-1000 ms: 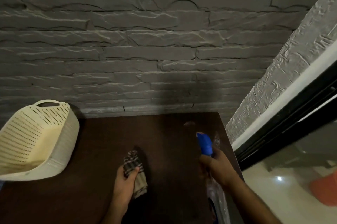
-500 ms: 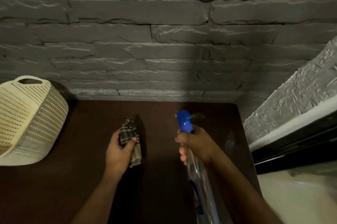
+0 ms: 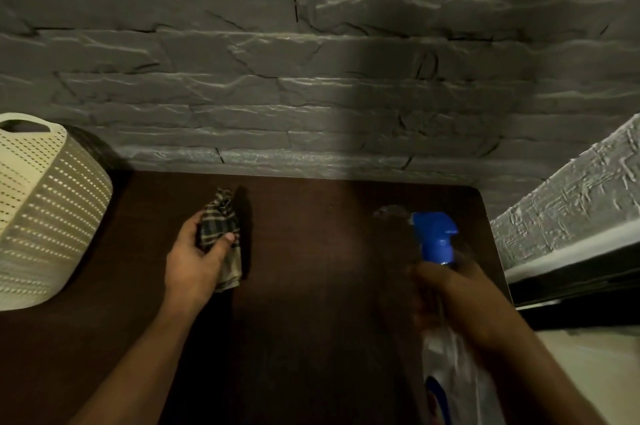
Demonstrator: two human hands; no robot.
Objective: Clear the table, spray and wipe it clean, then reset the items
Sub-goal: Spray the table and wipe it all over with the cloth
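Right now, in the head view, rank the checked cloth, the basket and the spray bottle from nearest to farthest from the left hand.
1. Checked cloth: gripped in the left hand.
2. Basket: on the table's left edge.
3. Spray bottle: far right, in the right hand.

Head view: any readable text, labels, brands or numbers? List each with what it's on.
No text can be read.
spray bottle: a blue and white label patch low on the clear body, too blurred to read; the right hand covers the part above it.
cloth in the left hand: checked pattern only, no print.
basket, table and stone wall: no markings visible.
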